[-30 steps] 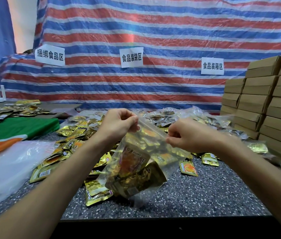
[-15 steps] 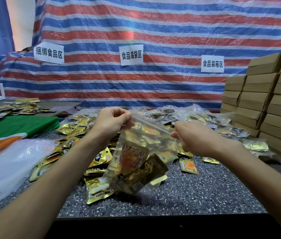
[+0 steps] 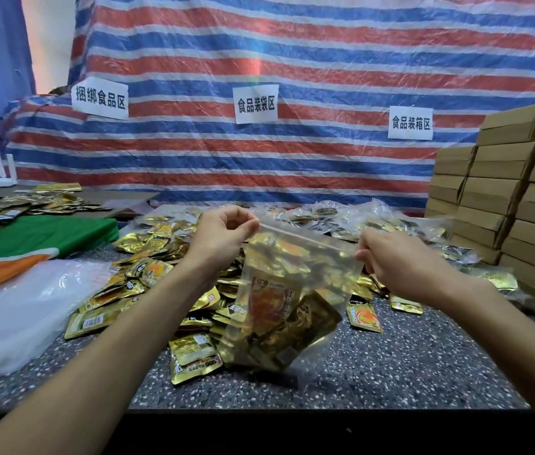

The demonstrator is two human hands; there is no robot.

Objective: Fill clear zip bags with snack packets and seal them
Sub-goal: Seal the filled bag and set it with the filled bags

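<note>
The left hand (image 3: pixel 223 233) pinches one top corner of the filled bag (image 3: pixel 287 290). The right hand (image 3: pixel 394 261) pinches the other, above the tabletop (image 3: pixel 391 366).

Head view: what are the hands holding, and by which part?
A clear zip bag of gold packets: left hand pinches the left end of the zip strip, right hand the right end.
</note>
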